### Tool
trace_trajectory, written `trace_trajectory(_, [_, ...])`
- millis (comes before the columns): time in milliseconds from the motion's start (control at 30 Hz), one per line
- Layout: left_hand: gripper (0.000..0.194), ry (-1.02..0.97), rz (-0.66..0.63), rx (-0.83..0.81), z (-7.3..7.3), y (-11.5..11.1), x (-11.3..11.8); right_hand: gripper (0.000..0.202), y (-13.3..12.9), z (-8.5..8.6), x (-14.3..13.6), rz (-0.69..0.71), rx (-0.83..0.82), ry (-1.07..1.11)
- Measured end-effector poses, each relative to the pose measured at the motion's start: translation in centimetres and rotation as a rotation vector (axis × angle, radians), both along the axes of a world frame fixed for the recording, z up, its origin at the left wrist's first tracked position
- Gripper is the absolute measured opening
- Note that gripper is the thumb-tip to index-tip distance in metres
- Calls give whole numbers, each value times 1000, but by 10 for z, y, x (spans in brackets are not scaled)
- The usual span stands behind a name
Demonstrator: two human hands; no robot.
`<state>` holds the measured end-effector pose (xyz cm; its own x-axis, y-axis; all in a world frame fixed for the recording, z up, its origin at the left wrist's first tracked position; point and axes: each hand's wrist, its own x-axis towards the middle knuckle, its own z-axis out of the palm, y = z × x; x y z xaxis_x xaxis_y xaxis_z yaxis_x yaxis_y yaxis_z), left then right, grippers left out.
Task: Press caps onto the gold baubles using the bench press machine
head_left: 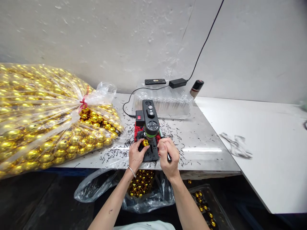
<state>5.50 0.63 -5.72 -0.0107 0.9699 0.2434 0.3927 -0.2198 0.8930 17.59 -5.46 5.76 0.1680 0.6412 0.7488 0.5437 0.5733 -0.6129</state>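
A shiny gold ball (pixel 145 142) sits between the thumb and fingers of my left hand (pixel 136 154), at the front of a small black bench drill press (pixel 151 123). My right hand (pixel 169 157) is wrapped around the black-ended lever handle (pixel 169 158) on the machine's right side. The machine's head stands just above and behind the ball. Its lower tip is partly hidden, so I cannot tell whether it touches the ball. Dark shavings (pixel 117 150) lie scattered around the base, with red material beneath it.
A large tied clear bag of gold balls (pixel 48 121) fills the left. Behind the machine stand a clear plastic box (pixel 168 103), a power adapter (pixel 178 83) and a spray can (pixel 196 88). White gloves (pixel 237 145) lie right. Below hangs an open bag of balls (pixel 142 182), beside a bin (pixel 211 207).
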Motion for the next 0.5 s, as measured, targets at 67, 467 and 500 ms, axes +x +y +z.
trace_trajectory(67, [30,8,-15,24,-1,0,0,28,0,-1,0,0,4,4])
trace_trajectory(467, [28,89,-97,124,-3,3,0,28,1,-3,0,10,1,11])
trace_trajectory(500, [27,93,-99,121,-3,2,-1,28,1,-3,0,10,0,8])
